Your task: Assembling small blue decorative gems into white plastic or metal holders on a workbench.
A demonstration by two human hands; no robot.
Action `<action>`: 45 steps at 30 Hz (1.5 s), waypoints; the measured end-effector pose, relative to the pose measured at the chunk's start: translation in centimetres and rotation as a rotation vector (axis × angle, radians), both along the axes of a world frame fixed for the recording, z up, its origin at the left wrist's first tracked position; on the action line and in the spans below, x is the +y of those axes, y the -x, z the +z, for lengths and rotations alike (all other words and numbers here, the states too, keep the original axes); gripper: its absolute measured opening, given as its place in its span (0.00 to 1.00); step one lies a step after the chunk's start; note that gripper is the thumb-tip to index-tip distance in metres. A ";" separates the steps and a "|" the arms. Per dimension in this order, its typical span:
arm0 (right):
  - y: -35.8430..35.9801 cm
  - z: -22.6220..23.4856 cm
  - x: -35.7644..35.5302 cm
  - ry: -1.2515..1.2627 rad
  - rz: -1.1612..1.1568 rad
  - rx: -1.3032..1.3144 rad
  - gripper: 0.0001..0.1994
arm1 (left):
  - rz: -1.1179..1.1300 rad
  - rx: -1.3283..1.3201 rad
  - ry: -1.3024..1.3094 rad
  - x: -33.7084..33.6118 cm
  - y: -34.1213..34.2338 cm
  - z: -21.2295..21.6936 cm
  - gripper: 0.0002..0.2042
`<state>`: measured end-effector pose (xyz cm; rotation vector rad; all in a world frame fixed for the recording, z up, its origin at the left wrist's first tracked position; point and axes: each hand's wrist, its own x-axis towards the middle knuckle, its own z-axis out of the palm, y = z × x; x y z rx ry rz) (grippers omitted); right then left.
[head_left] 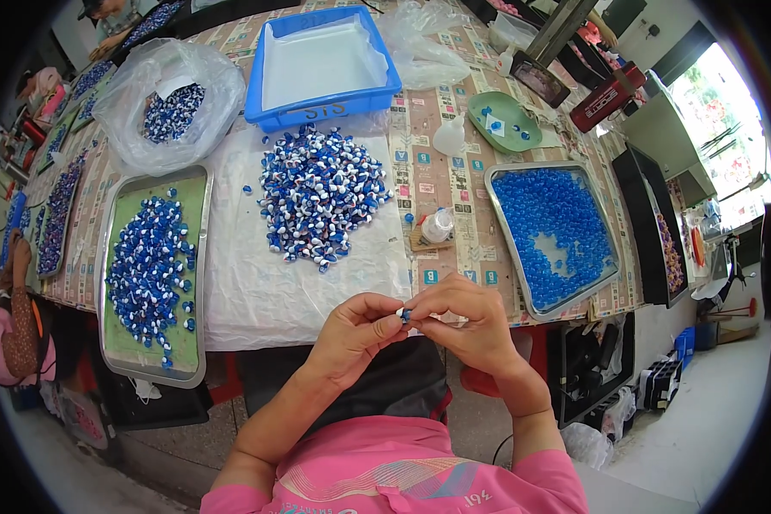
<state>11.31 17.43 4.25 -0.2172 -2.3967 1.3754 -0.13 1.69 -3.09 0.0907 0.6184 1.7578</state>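
Above the table's near edge, my left hand (pixel 351 338) and my right hand (pixel 469 324) meet fingertip to fingertip. Pinched between them is a small rounded blue-and-white piece (pixel 403 315); its white side faces my left fingers and its blue side my right. The fingertips hide part of it. Beyond my hands, a heap of similar blue-and-white pieces (pixel 321 193) lies on a white sheet (pixel 240 291). To the right, glossy blue pieces (pixel 544 218) fill much of a metal tray (pixel 535 310).
A green-lined metal tray (pixel 201 343) with more blue-and-white pieces stands at left. Behind are a plastic bag (pixel 116 111) of pieces and a blue basin (pixel 321 110). A small clear jar (pixel 438 224), a white bottle (pixel 449 137) and a green dish (pixel 514 107) stand right of centre. Other people work at far left.
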 end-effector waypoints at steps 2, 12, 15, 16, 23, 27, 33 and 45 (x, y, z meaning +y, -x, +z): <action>0.2 0.0 0.1 0.005 0.019 0.012 0.09 | 0.011 -0.008 -0.002 -0.2 0.1 -0.2 0.10; -1.7 0.0 2.2 0.210 0.061 -0.135 0.07 | -0.045 0.096 0.070 1.0 -1.0 0.4 0.09; -2.7 0.7 2.8 0.189 0.076 -0.093 0.09 | -0.054 0.139 0.102 1.8 -1.8 1.8 0.09; -3.1 1.0 3.1 0.161 0.101 -0.058 0.10 | -0.030 0.168 0.118 2.0 -2.0 2.3 0.09; -9.9 0.8 11.6 -0.435 -0.445 0.000 0.10 | 0.504 0.971 0.554 -2.9 4.5 3.7 0.09; -16.2 0.6 18.2 -0.678 -0.761 -0.268 0.09 | 0.796 1.514 0.883 -12.0 12.0 1.4 0.11; -17.6 -0.4 20.7 -0.577 -0.781 -0.425 0.10 | 0.623 1.865 1.364 -17.9 14.3 0.8 0.13; -16.0 1.3 17.4 -0.180 -0.671 -0.199 0.13 | 0.802 2.066 1.212 -13.0 11.6 2.8 0.14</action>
